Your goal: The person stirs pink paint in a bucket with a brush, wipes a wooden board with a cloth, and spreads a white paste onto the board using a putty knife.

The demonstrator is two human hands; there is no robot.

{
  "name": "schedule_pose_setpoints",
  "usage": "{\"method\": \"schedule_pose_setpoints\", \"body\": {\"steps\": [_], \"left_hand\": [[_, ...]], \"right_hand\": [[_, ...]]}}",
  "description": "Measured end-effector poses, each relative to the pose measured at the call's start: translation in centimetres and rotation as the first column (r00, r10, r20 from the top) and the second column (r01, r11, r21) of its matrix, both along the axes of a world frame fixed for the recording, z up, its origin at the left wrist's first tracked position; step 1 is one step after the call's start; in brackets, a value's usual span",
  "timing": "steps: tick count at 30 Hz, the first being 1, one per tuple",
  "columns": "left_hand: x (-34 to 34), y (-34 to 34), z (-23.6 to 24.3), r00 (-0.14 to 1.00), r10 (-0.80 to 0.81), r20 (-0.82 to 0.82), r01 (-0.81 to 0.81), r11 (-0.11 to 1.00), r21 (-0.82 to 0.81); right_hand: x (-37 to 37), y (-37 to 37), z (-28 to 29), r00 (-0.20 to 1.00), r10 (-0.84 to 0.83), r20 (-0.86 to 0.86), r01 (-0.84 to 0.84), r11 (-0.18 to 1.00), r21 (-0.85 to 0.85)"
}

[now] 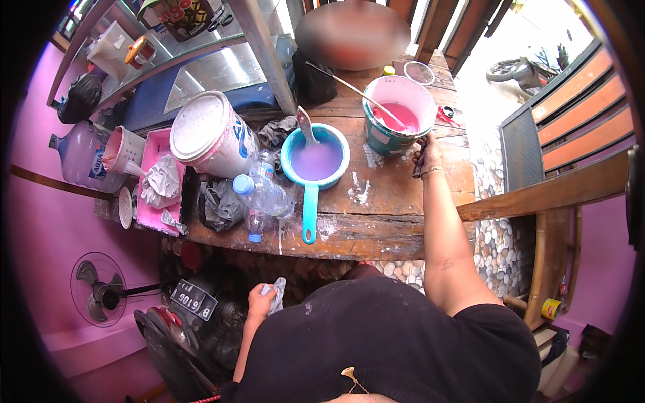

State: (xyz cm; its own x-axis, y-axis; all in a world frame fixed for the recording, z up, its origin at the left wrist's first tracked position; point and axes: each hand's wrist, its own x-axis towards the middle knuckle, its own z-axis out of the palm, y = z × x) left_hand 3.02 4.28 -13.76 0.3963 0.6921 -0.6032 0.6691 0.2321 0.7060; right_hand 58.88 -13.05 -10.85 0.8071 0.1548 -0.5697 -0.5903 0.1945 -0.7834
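Note:
In my left hand, which is low beside my body, a crumpled greyish-white cloth is gripped. My right arm reaches across the table's right side. There my right hand is closed against the lower right wall of a green bucket; the fingers look dark, and what they grip is unclear. Pink paint fills part of that bucket, with a long stick leaning in it. Left of it stands a turquoise dipper of purple liquid, a brush resting inside.
The worn wooden table carries clear plastic bottles, a lidded white bucket, and a pink tray with crumpled paper. A glass cabinet stands behind. A wooden rail is at right; a motorcycle and fan are lower left.

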Motion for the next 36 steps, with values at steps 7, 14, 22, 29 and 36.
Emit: {"method": "schedule_pose_setpoints", "body": {"steps": [7, 14, 22, 29, 36], "left_hand": [[1.0, -3.1, 0.2, 0.993, -0.018, -0.120, 0.001, 0.991, -0.134], [1.7, -3.1, 0.2, 0.997, 0.081, 0.007, -0.079, 0.986, -0.150], [3.3, -4.0, 0.4, 0.997, -0.028, -0.078, 0.023, 0.998, -0.062], [5.1, -4.2, 0.0, 0.995, -0.072, -0.062, 0.071, 0.997, -0.032], [3.0, -4.1, -1.0, 0.998, 0.049, -0.036, -0.053, 0.991, -0.121]], "right_hand": [[-1.9, 5.6, -0.1, 0.986, 0.089, 0.139, -0.095, 0.995, 0.040], [-1.9, 11.0, 0.2, 0.965, 0.229, 0.131, -0.241, 0.967, 0.080], [-1.8, 14.2, -0.7, 0.934, 0.344, 0.092, -0.352, 0.932, 0.090], [-0.9, 7.3, 1.0, 0.550, 0.799, 0.244, -0.360, 0.490, -0.794], [-13.7, -2.7, 5.8, 0.207, 0.977, 0.044, -0.179, 0.082, -0.980]]}}
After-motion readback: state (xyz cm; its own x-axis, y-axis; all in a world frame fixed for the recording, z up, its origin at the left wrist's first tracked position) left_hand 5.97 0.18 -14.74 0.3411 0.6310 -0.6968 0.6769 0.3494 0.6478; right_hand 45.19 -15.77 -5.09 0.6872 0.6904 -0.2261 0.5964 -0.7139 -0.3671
